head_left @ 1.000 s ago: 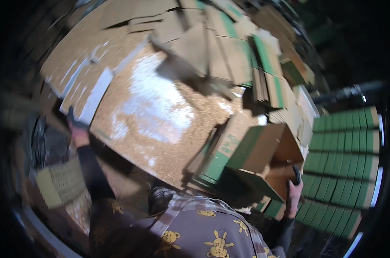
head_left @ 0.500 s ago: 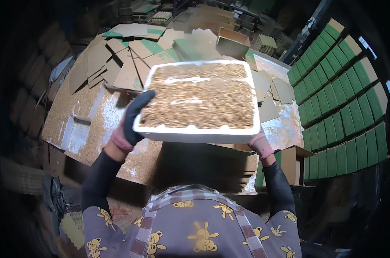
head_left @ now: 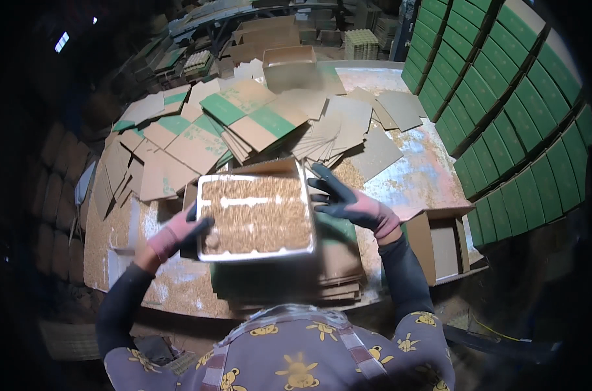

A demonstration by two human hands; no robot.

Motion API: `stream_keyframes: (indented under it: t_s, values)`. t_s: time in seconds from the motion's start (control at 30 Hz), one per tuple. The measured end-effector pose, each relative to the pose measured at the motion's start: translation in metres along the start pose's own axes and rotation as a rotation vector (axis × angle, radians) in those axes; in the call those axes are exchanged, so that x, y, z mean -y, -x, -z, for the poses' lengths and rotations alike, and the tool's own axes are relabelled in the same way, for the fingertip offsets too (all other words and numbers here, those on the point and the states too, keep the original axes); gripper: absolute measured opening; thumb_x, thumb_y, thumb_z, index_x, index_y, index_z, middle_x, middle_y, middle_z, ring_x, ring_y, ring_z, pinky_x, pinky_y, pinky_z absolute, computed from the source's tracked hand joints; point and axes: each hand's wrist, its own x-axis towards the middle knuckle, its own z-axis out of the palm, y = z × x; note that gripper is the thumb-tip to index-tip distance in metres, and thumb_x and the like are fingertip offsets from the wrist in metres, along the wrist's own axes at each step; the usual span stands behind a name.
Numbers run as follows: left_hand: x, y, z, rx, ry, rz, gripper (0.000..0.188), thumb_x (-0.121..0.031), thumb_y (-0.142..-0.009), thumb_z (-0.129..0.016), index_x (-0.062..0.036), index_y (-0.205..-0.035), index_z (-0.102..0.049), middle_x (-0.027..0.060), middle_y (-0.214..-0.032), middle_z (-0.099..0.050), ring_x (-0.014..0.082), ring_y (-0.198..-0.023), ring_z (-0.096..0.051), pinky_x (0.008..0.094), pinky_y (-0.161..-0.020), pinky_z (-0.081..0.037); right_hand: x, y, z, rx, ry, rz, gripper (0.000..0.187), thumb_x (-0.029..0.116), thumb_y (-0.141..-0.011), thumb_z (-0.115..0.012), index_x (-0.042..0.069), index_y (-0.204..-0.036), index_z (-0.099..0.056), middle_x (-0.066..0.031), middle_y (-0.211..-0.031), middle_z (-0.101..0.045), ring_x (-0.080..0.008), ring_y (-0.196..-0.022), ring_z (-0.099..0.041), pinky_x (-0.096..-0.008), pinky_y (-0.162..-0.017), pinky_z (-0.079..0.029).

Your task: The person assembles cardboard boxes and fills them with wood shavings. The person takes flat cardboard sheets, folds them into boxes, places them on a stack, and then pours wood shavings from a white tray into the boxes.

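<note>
A white foam box point(head_left: 257, 256) filled with brown husk-like bits point(head_left: 257, 221) is in front of me, slightly blurred. Cardboard edges point(head_left: 276, 168) show behind it and at its left, so it sits in or on an open carton; how deep is hidden. My left hand point(head_left: 178, 236), in a pink and dark glove, grips the foam box's left side, thumb over the rim. At the right side is my right hand point(head_left: 351, 205), gloved alike, its fingers spread beside the wall. Whether the fingertips touch it I cannot tell.
Folded green-and-brown cartons point(head_left: 338, 270) are stacked under and near the box. Flat cardboard sheets point(head_left: 253, 111) lie heaped beyond. Green cartons point(head_left: 504, 104) form a wall at right, with an open carton point(head_left: 446, 244) nearer. Loose bits cover the worktable point(head_left: 413, 163).
The foam box has come down and toward me from its raised position, onto or into a carton. My right hand has let go of its right side and spread its fingers.
</note>
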Motion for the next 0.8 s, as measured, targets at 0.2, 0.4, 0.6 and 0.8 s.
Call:
stream_keyframes:
  t_s: [0.2,0.4,0.6,0.8]
  values:
    - [-0.035,0.006,-0.059,-0.271,-0.885,0.083,0.05,-0.029,-0.082,-0.071,-0.0056,-0.122,-0.053,0.0204,-0.094,-0.068,0.0372,-0.088,-0.066,0.0415,-0.079,-0.052,-0.207,-0.057,0.246,-1.096,-0.3,-0.298,0.023,0.035,-0.08,-0.074,0.019,-0.096,-0.067,0.0006,-0.073,-0.058,-0.0124,-0.06,-0.048,-0.029,-0.053,-0.039]
    - [-0.024,0.034,-0.072,-0.666,-0.597,-0.385,0.051,-0.008,-0.076,-0.069,-0.0029,-0.125,-0.057,0.0195,-0.116,-0.062,0.0372,-0.106,-0.061,0.0396,-0.093,-0.048,-0.287,-0.124,0.307,-1.113,0.232,-0.368,0.035,0.033,-0.073,-0.08,0.006,-0.064,-0.059,-0.0053,-0.056,-0.053,-0.0207,-0.045,-0.048,-0.0402,-0.044,-0.037]
    - [0.037,0.062,-0.099,-0.723,0.026,-0.193,0.055,-0.01,-0.094,-0.052,0.0013,-0.146,-0.036,0.015,-0.145,-0.045,0.0215,-0.126,-0.048,0.0327,-0.105,-0.037,-0.16,-0.061,0.235,-1.346,0.637,-0.509,0.037,0.033,-0.081,-0.072,0.0,-0.096,-0.067,-0.024,-0.097,-0.068,-0.0395,-0.092,-0.065,-0.045,-0.08,-0.051]
    - [0.048,0.057,-0.093,-0.587,0.245,-0.279,0.058,-0.008,-0.094,-0.047,0.0002,-0.148,-0.03,0.014,-0.142,-0.046,0.0214,-0.125,-0.049,0.0313,-0.103,-0.039,-0.012,-0.028,0.145,-1.512,1.163,0.351,0.026,0.022,-0.077,-0.073,0.001,-0.092,-0.066,-0.0178,-0.088,-0.065,-0.0382,-0.077,-0.063,-0.0433,-0.068,-0.05]
